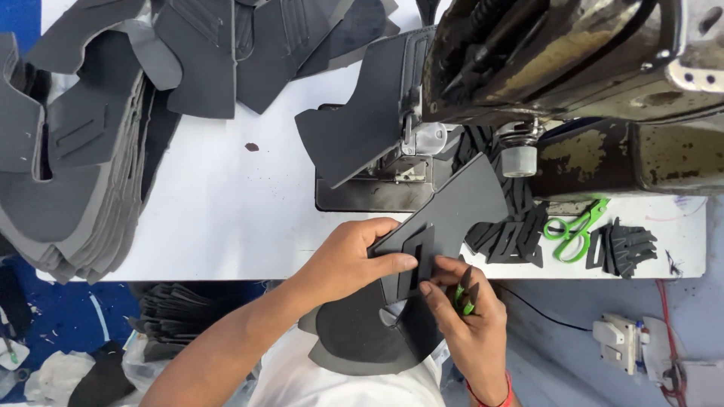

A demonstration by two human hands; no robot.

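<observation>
My left hand [348, 258] grips a large black cut fabric panel [464, 202] at its near corner, thumb pressing a small black slotted strip [417, 256] onto it. My right hand [464, 316] touches the strip's lower end with its fingertips and holds a small green tool [461, 296] between the fingers. The panel reaches from the sewing machine's needle area [411, 162] down over the table edge to my lap, where its rounded end [362, 339] hangs. Another black panel [362, 120] lies behind the needle.
The grimy sewing machine head [573, 53] fills the upper right. Stacks of grey and black cut panels [75, 151] lie at left on the white table [226, 203]. Green scissors [577, 226] and piles of small black strips [626, 249] sit at right. A power socket [622, 339] is below.
</observation>
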